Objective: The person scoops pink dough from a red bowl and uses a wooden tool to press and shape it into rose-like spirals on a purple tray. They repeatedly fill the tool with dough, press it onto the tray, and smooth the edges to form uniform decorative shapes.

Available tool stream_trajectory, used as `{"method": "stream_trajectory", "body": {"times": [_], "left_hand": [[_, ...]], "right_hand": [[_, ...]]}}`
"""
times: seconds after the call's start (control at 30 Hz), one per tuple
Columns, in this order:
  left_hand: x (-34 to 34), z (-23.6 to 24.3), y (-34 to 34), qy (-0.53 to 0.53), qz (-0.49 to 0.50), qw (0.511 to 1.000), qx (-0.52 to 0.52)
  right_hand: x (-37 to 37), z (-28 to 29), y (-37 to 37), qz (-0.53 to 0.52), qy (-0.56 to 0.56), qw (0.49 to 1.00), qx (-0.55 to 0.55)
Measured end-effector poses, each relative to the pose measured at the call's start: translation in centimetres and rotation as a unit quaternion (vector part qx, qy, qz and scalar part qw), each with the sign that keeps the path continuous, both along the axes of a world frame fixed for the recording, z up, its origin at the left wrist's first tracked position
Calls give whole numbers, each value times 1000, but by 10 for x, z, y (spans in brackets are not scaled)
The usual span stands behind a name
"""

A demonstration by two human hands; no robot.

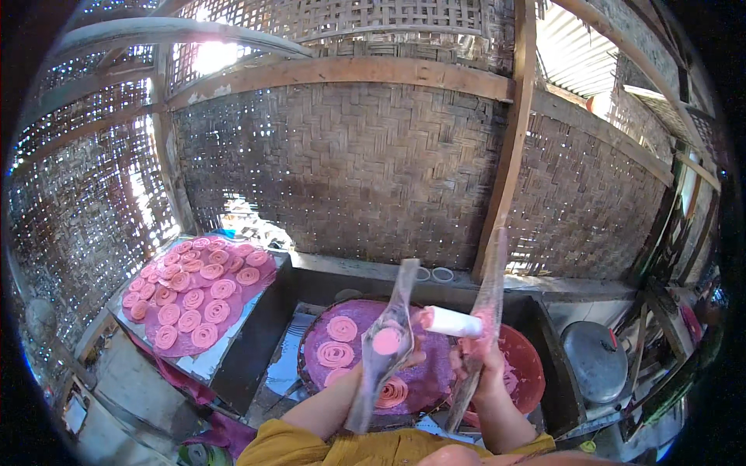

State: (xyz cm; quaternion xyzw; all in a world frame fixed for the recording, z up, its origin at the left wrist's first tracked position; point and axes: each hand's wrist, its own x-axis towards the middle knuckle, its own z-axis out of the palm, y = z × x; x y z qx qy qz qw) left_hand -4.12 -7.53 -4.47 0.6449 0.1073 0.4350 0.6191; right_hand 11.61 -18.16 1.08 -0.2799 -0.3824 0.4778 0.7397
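Left hand (416, 356): wooden paddle (378, 366) gripped
Right hand (483, 368): white cylinder's (453, 321) handle (491, 295) gripped
Pink coils (335, 355): laid near tray's (365, 311) left and front edges

place: a rustic kitchen or small food workshop; which of the two cannot be told
walls: woven bamboo matting (373, 171), with daylight coming through its gaps
frame: a bare timber post (509, 155) and a long wooden beam (350, 71), rough in finish
upper right: a sunlit corrugated sheet (579, 53) beyond an opening
counter: a low, dark-sided block (252, 334) at the left, its top covered with coiled pink spirals (217, 311)
middle: a round tray (431, 365) bearing more spirals
basin: red (536, 365), with pink mass (510, 377) inside
right: a large lidded metal pot (594, 361)
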Motion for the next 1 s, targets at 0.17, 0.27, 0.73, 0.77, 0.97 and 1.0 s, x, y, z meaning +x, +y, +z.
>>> {"method": "stream_trajectory", "body": {"times": [0.17, 0.27, 0.73, 0.77, 0.97, 1.0], "left_hand": [[-10, 10, 6, 68, 152, 954, 249], [-29, 14, -1, 68, 60, 984, 154], [-34, -3, 8, 130, 79, 956, 251], [-34, -2, 6, 167, 88, 947, 261], [-30, -21, 10, 266, 175, 906, 279], [-30, -31, 14, 211, 172, 939, 209]], "right_hand": [[34, 9, -15, 79, -88, 992, -40], [19, 22, -17, 59, -190, 980, -25], [-13, 23, -22, -121, -708, 674, 174], [-15, 19, -21, -123, -710, 671, 173], [-25, -2, -3, -114, -700, 697, 105], [-25, -3, 2, -102, -705, 695, 99]]}}
